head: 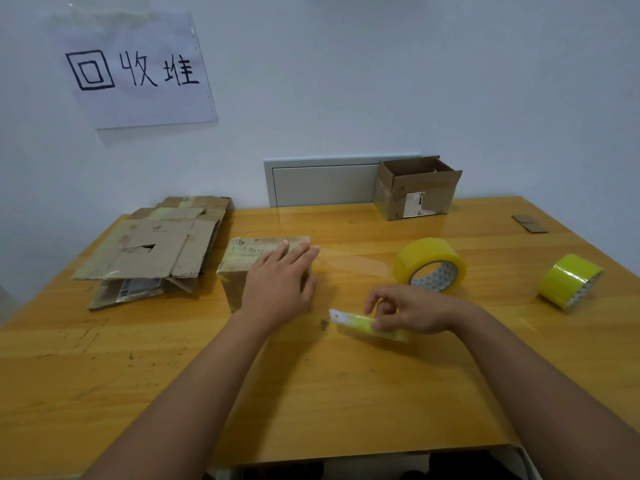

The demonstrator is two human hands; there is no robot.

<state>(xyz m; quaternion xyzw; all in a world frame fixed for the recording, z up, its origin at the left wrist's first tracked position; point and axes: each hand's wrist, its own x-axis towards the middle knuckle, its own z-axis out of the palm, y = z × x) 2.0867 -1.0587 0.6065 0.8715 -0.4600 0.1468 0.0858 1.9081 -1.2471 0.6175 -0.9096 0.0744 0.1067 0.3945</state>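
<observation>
We lose part of the box (242, 259) top under the left hand (277, 292); right hand (412, 310) covers the knife (355, 322) handle, blade blurred; far label (414, 204) unreadable.

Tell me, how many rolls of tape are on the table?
2. The near roll sits just past the right hand, which grips a knife. The far roll lies farther right. None looks hidden.

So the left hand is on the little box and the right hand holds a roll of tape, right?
Not tape. The head view shows the right hand holding a yellow cutter knife; the left hand is on the little box, as you said.
</observation>
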